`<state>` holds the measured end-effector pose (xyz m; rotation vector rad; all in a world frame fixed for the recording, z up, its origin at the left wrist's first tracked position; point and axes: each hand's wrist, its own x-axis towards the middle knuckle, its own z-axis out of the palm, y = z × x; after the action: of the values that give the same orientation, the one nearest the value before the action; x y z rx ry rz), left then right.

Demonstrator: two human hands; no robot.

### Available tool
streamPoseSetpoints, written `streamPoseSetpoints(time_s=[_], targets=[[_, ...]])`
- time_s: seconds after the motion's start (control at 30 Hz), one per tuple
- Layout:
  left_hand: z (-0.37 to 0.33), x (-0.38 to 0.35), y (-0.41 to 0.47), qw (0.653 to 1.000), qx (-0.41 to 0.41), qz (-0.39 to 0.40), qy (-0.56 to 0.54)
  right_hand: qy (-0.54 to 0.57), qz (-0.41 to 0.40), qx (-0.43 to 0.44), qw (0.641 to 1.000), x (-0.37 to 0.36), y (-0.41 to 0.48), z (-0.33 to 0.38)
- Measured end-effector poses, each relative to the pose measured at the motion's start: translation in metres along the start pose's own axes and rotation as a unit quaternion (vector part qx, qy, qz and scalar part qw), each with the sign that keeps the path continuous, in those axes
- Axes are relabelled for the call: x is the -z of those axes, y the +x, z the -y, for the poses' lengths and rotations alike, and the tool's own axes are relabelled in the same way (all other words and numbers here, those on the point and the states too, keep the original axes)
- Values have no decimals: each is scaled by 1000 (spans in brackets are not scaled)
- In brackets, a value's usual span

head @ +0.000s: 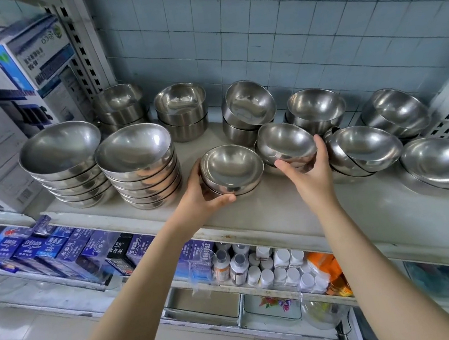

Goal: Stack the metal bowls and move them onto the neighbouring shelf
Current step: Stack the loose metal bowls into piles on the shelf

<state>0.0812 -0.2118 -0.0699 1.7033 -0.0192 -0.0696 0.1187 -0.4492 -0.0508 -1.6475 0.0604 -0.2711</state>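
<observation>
Below both grips, blue boxes (pixel 67 249) and white-capped bottles (pixel 282 269) fill the lower level. The left hand (pixel 203 199) cups a short bowl stack (pixel 233 169), thumb curled under its front, apparently steadying it as a receiving base. Just to its right, the right hand (pixel 312 175) spans a tilted bowl (pixel 284 142), thumb and fingers clasping opposite sides, probably to nest it leftward. Beyond the grips, further stacks (pixel 180 110) line the shelf (pixel 279 216).
</observation>
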Motion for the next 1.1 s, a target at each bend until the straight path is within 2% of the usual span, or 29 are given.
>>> streamPoseSetpoints(time_s=[0.13,0.27,0.37,0.57,0.73,0.8,0.9,0.97,1.03,1.1], targets=[[0,1,1,1000,-4,4,30,43,-22,31,998,-4,-11,17],[0,4,-1,999,-7,7,46,-46,80,63,994,-21,-31,29],[-2,8,-3,996,-11,38,76,-86,144,58,984,-39,-46,21],[-5,9,-5,996,-7,50,77,-112,143,20,983,-42,-50,10],[-2,10,-4,995,-13,56,77,-103,186,2,977,-36,-48,21],[-1,10,-3,995,-15,48,87,-102,164,25,981,-28,-47,20],[2,13,-3,993,-24,20,110,-159,46,94,982,-10,-38,9],[3,16,-3,994,-23,10,109,-257,5,154,954,4,-27,-4],[5,18,-3,995,-14,12,95,-365,4,212,907,12,-14,-17],[4,18,-2,996,-9,12,85,-417,5,233,878,16,-4,-23]])
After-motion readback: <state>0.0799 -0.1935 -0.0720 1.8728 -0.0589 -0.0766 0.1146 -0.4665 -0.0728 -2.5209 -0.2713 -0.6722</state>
